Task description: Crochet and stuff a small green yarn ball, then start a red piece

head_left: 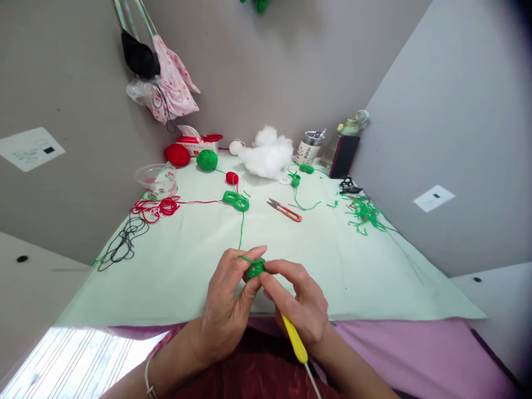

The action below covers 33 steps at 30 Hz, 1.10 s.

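Between both hands, above the table's front edge, is a small green crochet piece (255, 270). My left hand (228, 299) pinches it between thumb and fingers, with green yarn (241, 230) running over the index finger from a loose green bundle (235, 200). My right hand (300, 299) is closed, its thumb and index fingertips against the piece's right side. In that palm lies a crochet hook (294, 338) with a yellow handle, its bare metal end pointing down toward me. Whether the hook's other end touches the stitches is hidden by the fingers.
Orange thread snips (286, 211) lie mid-table. Behind are a green yarn ball (206, 160), red yarn ball (178, 155), white stuffing (268, 155) and a pen cup (308, 148). A plastic tub (157, 182) and black cord (124, 244) sit left; green yarn scraps (367, 215) lie right.
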### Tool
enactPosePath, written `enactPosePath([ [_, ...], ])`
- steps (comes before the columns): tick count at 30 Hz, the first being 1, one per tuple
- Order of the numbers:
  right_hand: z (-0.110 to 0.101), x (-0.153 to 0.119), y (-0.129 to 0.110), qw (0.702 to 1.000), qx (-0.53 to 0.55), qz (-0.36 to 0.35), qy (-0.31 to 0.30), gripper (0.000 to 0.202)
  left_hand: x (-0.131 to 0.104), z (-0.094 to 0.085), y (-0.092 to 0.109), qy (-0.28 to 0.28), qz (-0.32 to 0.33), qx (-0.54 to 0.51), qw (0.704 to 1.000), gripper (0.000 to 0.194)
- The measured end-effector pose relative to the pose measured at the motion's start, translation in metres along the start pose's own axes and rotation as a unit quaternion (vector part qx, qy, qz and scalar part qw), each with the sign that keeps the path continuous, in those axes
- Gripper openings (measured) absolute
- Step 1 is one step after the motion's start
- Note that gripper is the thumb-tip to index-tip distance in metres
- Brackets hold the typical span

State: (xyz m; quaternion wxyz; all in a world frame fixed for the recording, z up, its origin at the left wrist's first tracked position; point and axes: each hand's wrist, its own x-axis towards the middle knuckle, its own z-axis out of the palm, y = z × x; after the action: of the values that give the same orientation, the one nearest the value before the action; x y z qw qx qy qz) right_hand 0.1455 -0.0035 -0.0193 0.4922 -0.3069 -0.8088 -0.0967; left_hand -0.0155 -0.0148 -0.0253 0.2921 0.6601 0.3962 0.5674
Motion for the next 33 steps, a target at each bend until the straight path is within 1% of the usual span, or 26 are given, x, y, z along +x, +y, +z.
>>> enactPosePath([
  [2,-0.002,-0.003,0.001,1.000,0.006,0.003,-0.001,0.030,-0.002,0.001,0.003,-0.013,-0.065,-0.075,0.995,0.037],
  [4,-0.005,-0.004,0.002,1.000,0.022,0.003,0.001,0.036,-0.002,0.002,0.006,-0.011,-0.152,-0.177,0.972,0.035],
  [6,-0.009,-0.002,0.003,0.999,0.036,-0.001,-0.002,0.044,0.000,0.003,0.010,0.005,-0.225,-0.269,0.936,0.040],
  [9,-0.011,0.002,0.005,0.999,0.035,-0.014,-0.008,0.053,0.007,0.005,0.017,0.038,-0.304,-0.375,0.875,0.052],
  [11,-0.009,0.003,0.007,0.999,0.032,-0.023,0.009,0.054,0.011,0.007,0.021,0.039,-0.350,-0.450,0.820,0.058],
  [13,-0.004,0.001,0.010,0.998,0.056,-0.016,0.034,0.054,0.014,0.008,0.023,0.013,-0.381,-0.514,0.768,0.061],
  [14,-0.002,-0.001,0.011,0.996,0.082,-0.004,0.041,0.053,0.015,0.009,0.023,-0.003,-0.387,-0.536,0.751,0.061],
  [15,0.000,-0.004,0.012,0.992,0.113,0.014,0.047,0.052,0.016,0.010,0.023,-0.017,-0.388,-0.549,0.740,0.062],
  [16,0.001,-0.006,0.013,0.987,0.149,0.036,0.051,0.051,0.016,0.010,0.022,-0.029,-0.386,-0.555,0.736,0.064],
  [17,0.002,-0.008,0.014,0.979,0.186,0.062,0.057,0.049,0.017,0.011,0.022,-0.040,-0.381,-0.554,0.739,0.067],
  [18,0.002,-0.010,0.014,0.970,0.220,0.087,0.060,0.048,0.018,0.011,0.021,-0.046,-0.375,-0.546,0.748,0.071],
  [19,0.001,-0.010,0.013,0.961,0.248,0.110,0.061,0.046,0.018,0.010,0.020,-0.047,-0.366,-0.530,0.764,0.075],
  [21,-0.002,-0.009,0.011,0.947,0.283,0.140,0.059,0.042,0.020,0.009,0.018,-0.039,-0.337,-0.480,0.809,0.082],
  [23,-0.007,-0.005,0.009,0.939,0.303,0.154,0.056,0.038,0.022,0.005,0.014,-0.031,-0.301,-0.426,0.852,0.084],
  [25,-0.010,0.001,0.009,0.929,0.326,0.163,0.060,0.033,0.023,0.001,0.009,-0.036,-0.272,-0.387,0.880,0.085],
  [29,-0.011,0.010,0.011,0.908,0.371,0.193,0.034,0.027,0.022,-0.010,0.001,-0.051,-0.258,-0.342,0.902,0.089],
  [33,-0.007,0.012,0.013,0.907,0.369,0.200,0.022,0.028,0.022,-0.020,0.001,-0.042,-0.252,-0.259,0.931,0.088],
])
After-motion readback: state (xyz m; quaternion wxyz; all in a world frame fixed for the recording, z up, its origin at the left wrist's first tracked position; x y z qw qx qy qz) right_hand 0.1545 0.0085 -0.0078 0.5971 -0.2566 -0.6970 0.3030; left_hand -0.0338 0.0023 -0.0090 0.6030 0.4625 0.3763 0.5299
